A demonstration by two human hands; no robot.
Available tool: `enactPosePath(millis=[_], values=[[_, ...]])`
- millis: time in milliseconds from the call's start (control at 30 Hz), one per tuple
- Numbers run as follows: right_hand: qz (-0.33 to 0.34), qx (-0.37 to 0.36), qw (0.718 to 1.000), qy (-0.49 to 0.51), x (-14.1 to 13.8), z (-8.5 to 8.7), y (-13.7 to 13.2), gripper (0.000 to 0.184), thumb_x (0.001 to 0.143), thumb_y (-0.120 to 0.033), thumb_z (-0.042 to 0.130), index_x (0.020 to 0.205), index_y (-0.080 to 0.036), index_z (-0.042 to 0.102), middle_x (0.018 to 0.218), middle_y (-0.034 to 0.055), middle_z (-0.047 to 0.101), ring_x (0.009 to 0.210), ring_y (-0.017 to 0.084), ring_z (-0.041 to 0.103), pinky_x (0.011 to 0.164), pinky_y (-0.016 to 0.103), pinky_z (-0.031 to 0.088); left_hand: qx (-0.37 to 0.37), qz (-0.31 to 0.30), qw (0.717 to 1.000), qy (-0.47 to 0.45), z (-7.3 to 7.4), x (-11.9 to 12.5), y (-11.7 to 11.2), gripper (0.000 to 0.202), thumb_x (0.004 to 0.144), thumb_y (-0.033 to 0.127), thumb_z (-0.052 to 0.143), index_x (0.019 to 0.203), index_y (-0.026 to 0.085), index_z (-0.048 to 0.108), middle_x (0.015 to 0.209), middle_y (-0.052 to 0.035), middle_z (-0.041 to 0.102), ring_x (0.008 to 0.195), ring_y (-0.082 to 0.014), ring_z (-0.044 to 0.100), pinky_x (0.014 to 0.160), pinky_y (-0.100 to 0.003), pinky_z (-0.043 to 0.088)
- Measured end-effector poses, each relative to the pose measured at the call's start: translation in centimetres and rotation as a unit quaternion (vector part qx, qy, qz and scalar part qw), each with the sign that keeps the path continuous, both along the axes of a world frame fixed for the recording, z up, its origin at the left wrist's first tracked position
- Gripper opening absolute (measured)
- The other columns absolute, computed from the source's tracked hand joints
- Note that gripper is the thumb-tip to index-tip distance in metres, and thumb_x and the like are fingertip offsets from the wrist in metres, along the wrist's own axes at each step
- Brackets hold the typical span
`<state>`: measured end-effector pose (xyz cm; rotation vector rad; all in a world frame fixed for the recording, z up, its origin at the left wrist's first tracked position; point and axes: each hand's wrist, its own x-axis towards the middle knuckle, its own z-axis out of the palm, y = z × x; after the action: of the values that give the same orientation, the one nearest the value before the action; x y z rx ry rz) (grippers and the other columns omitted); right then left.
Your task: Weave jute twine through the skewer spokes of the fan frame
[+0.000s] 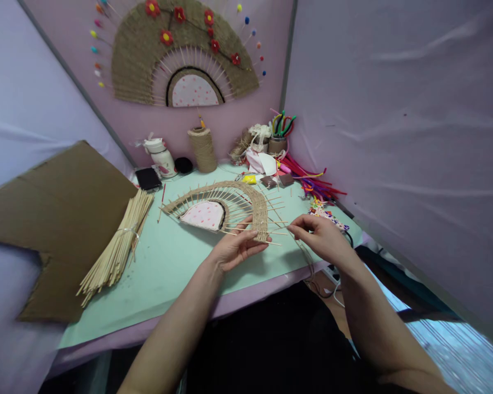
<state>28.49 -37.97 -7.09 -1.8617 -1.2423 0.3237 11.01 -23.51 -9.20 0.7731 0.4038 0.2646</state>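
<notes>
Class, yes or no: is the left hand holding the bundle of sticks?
No, the left hand holds the smaller woven fan, while the bundle of sticks lies apart.

Place: a small craft booth is being used as a workspace.
Enclosure: the corner is being closed in by lilac cloth panels point(386, 109).
Table point(168, 273): a twine spool point(204, 151), pipe cleaners point(318, 189) and bundled sticks point(113, 251) are being kept on top.
Display: a flowered fan point(135, 63) is being shown above the table.

The head camera looks forward and down from close behind the near edge of the desk point(164, 279). The far edge shows too.
</notes>
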Motion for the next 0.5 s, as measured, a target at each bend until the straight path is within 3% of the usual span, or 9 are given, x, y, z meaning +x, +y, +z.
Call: enactPosePath(millis=[100, 300, 500], values=[[-0.001, 0.027, 1.000, -0.001, 0.0, -0.9, 0.7, 0.022, 0.085, -0.037, 0.061, 0.076, -0.018, 0.068, 0.064, 0.0003, 0.066, 0.059, 0.014, 0.057, 0.059, 0.025, 0.042, -0.004, -0.006, 1.000, -0.001, -0.1, 0.0, 0.0, 0.068, 0.082, 0.004, 0.061, 0.143, 0.022, 0.038, 0.093, -0.0054, 0.075, 0.082, -0.0188, 0.074, 0.073, -0.027, 0.061], [-0.085, 0.161, 0.977, -0.107, -0.7, -3.1, 2.1, 0.023, 0.088, -0.037, 0.062, 0.075, -0.019, 0.065, 0.068, 0.0014, 0.066, 0.060, 0.014, 0.056, 0.061, 0.026, 0.041, -0.004, -0.018, 1.000, 0.006, -0.6, 0.0, 0.0, 0.061, 0.081, 0.007, 0.064, 0.138, 0.019, 0.043, 0.095, -0.0069, 0.074, 0.083, -0.0198, 0.074, 0.073, -0.028, 0.060], [-0.086, 0.177, 0.964, -0.181, -0.9, -5.0, 2.9, 0.032, 0.092, -0.043, 0.057, 0.072, -0.019, 0.062, 0.068, 0.0027, 0.065, 0.062, 0.014, 0.057, 0.062, 0.026, 0.040, -0.006, -0.041, 0.999, 0.006, -1.0, 0.2, -0.4, 0.052, 0.083, 0.008, 0.061, 0.132, 0.017, 0.047, 0.097, -0.0097, 0.074, 0.086, -0.0215, 0.074, 0.078, -0.032, 0.060]])
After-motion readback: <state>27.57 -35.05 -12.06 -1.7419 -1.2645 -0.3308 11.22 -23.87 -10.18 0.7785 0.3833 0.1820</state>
